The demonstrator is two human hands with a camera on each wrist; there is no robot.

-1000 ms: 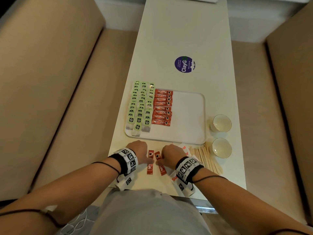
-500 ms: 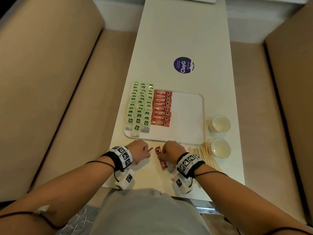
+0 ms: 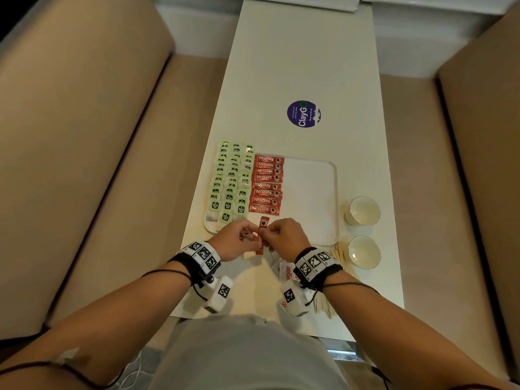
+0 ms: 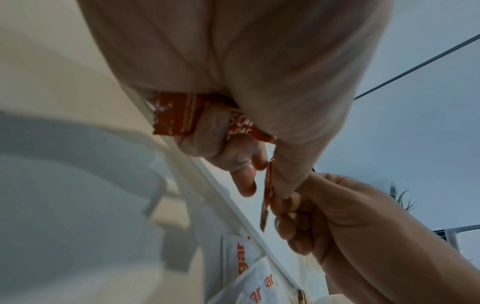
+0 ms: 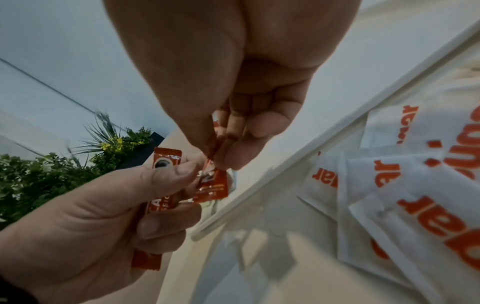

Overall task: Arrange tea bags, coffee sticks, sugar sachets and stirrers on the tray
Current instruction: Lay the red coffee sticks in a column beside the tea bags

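My left hand (image 3: 247,237) grips one red coffee stick (image 4: 176,115) across its fingers. Close beside it, my right hand (image 3: 270,235) pinches a second red coffee stick (image 5: 210,185) between thumb and fingertips. Both hands hover just above the near edge of the white tray (image 3: 309,192). On the tray lie rows of green tea bags (image 3: 230,181) at the left and a column of coffee sticks (image 3: 267,184) beside them. Sugar sachets (image 3: 284,273) lie on the table under my right wrist. Wooden stirrers (image 3: 336,253) lie to their right.
Two small white cups (image 3: 364,211) (image 3: 364,251) stand right of the tray. A purple round sticker (image 3: 303,114) sits farther up the narrow white table (image 3: 295,66). Beige bench seats flank the table on both sides.
Each hand has picked a coffee stick up off the table. Both hands have moved forward and closer together, up to the tray's near edge.
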